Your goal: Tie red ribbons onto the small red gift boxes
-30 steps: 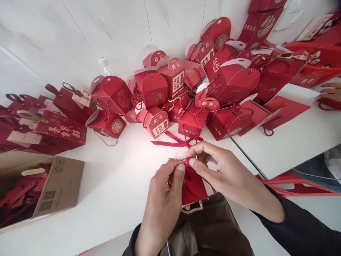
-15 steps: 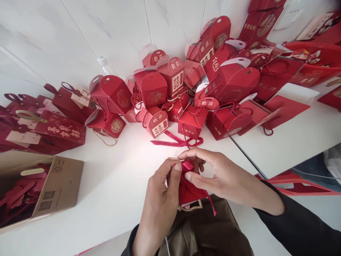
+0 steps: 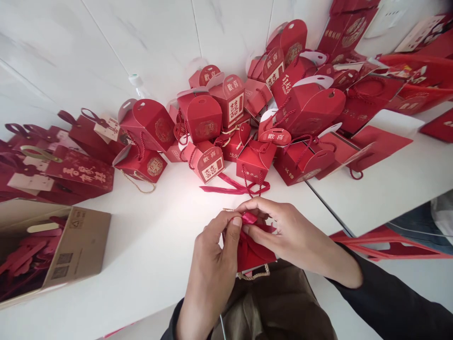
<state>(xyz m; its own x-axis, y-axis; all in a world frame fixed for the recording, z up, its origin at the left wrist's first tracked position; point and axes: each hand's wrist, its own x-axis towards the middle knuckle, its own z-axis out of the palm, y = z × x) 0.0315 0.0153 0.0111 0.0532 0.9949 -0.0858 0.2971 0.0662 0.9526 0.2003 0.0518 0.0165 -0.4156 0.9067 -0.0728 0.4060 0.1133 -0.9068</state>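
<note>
A small red gift box (image 3: pixel 256 252) with a cream twisted cord (image 3: pixel 255 275) sits at the table's near edge, partly behind my fingers. On its top lies a bright red ribbon (image 3: pixel 249 217). My left hand (image 3: pixel 217 252) pinches the ribbon between thumb and forefinger at the box's left side. From the right, my right hand (image 3: pixel 279 226) closes its thumb and fingers on the ribbon too, the fingertips of both hands nearly touching. Parts of the ribbon inside the fingers are hidden. Just beyond, another loose red ribbon (image 3: pixel 230 190) lies on the white table (image 3: pixel 152 241).
Several red gift boxes (image 3: pixel 203 115) with cord handles are piled against the wall. Red bags (image 3: pixel 83 167) stand at the left, behind a cardboard box (image 3: pixel 87 245) of red pieces. A red basket (image 3: pixel 430 71) is at the far right, a red stool (image 3: pixel 371 243) below the table.
My right hand has drawn slightly left and its thumb has closed in on the ribbon. The ribbon end that hung down the box's right side now lies up by my right hand.
</note>
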